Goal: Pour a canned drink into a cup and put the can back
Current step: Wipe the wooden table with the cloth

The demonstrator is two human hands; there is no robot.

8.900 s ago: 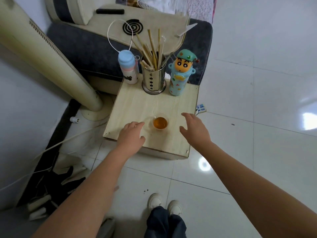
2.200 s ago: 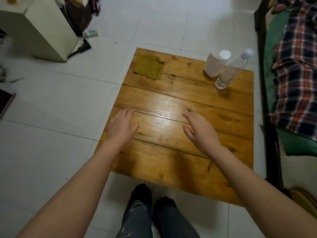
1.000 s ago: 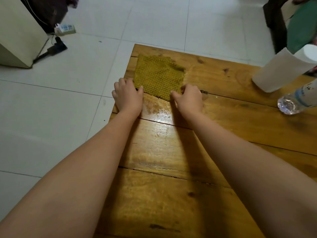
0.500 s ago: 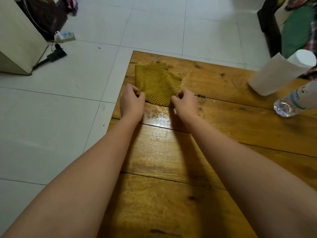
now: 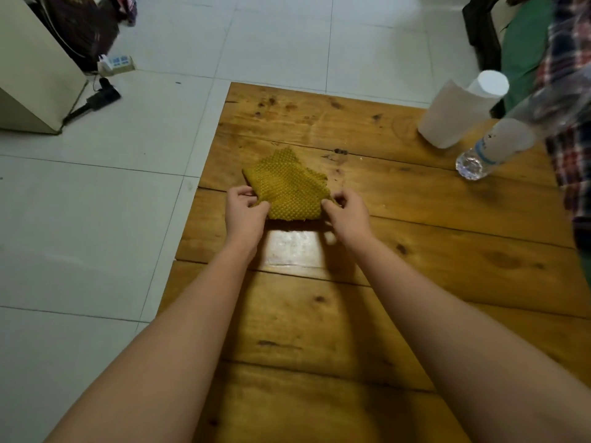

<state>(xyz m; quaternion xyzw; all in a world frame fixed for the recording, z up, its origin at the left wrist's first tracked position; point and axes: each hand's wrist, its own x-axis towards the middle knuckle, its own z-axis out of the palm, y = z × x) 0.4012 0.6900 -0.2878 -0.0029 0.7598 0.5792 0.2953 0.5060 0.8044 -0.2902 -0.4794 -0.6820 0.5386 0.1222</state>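
Observation:
No can and no cup are in view. A yellow knobbly cloth [image 5: 287, 187] lies crumpled on a low wooden table [image 5: 415, 266], its near edge lifted. My left hand [image 5: 244, 215] pinches the cloth's near left corner. My right hand [image 5: 348, 215] pinches its near right corner. Both forearms reach forward over the table's near planks.
A white paper roll [image 5: 457, 113] and a clear plastic water bottle [image 5: 499, 145] stand at the table's far right. A bed with plaid fabric [image 5: 572, 91] runs along the right. White tiled floor lies to the left, with a beige cabinet [image 5: 28, 75] and a power strip [image 5: 116, 62].
The view went from a small table with an amber-filled cup to this wooden table. In the last second both hands pinched the cloth's near corners and pulled it toward me, bunching it.

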